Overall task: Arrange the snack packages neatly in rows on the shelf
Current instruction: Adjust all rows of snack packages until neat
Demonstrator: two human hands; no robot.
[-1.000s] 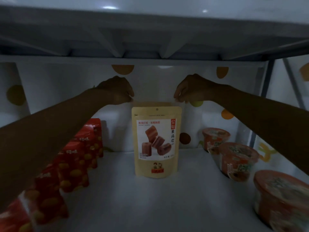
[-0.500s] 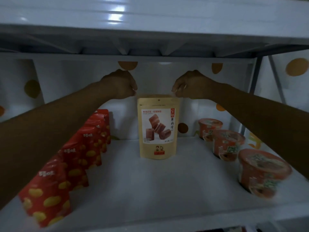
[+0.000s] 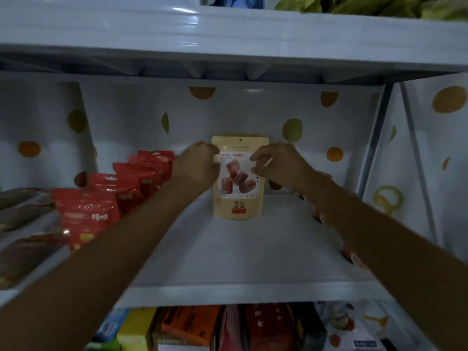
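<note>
Left grip (image 3: 196, 165) has its fingers curled at the upper left edge of the tan stand-up pouch (image 3: 239, 203) and overlaps that edge. I cannot tell whether it pinches the pouch or only hangs in front of it. Right grip (image 3: 276, 164) is curled too, with thumb and forefinger drawn together in front of the pouch's upper right face. Here too I cannot tell whether it touches the pouch.

The pouch stands upright at the far middle of the white shelf (image 3: 228, 252), close to the spotted back panel (image 3: 126, 117), with its printed face toward the camera. Left of it, a row of red snack packets (image 3: 101, 198) runs from near to far, each upright behind the last. Further left lie brown packets (image 3: 22, 206), blurred. On the right, orange-red cups (image 3: 317, 215) show only in slivers behind the right forearm. Below the shelf, coloured boxes (image 3: 190, 325) stand packed together.
</note>
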